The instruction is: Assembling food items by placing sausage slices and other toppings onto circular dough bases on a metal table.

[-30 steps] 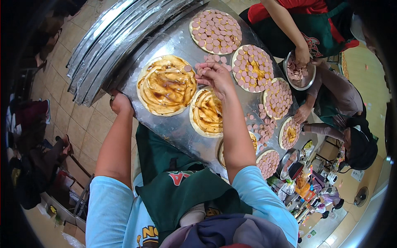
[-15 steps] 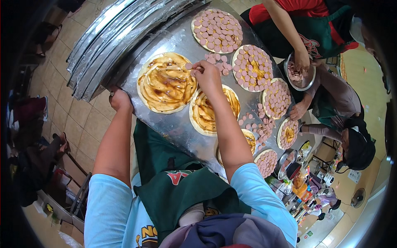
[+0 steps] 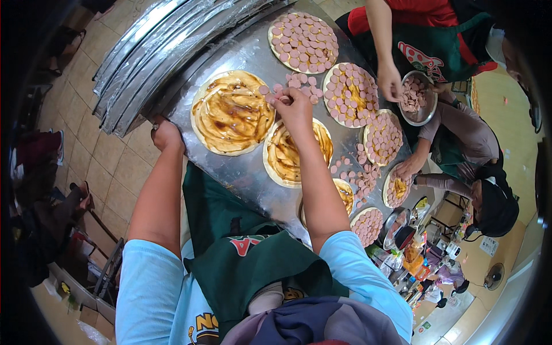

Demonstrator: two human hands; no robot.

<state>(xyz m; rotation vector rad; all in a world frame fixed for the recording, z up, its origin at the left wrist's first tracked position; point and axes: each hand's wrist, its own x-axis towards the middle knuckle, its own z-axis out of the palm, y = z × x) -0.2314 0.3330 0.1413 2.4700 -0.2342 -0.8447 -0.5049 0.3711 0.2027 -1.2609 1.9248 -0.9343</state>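
Observation:
My right hand (image 3: 295,110) is closed in a pinch at the right rim of a round, sauce-covered pizza base (image 3: 233,115). Pink sausage slices show at its fingertips, and one sausage slice (image 3: 264,90) lies on the rim of that base. Under my right wrist is a second sauced base (image 3: 283,156), partly covered by my forearm. A small heap of sausage slices (image 3: 310,89) lies just beyond my fingers. My left hand (image 3: 166,136) grips the left corner edge of the metal table (image 3: 207,169), its fingers partly hidden.
Several bases topped with sausage slices, such as one topped pizza (image 3: 303,43), line the far side. Loose slices (image 3: 365,178) lie at the right. Plastic-wrapped metal trays (image 3: 155,52) stand at the upper left. A co-worker's hand (image 3: 390,83) is beside a bowl (image 3: 424,115); another co-worker's hand (image 3: 409,167) touches a pizza.
My right hand has shifted slightly right, and a sausage slice now lies on the near base's rim. The co-worker's hand has come out of the bowl toward the topped pizzas.

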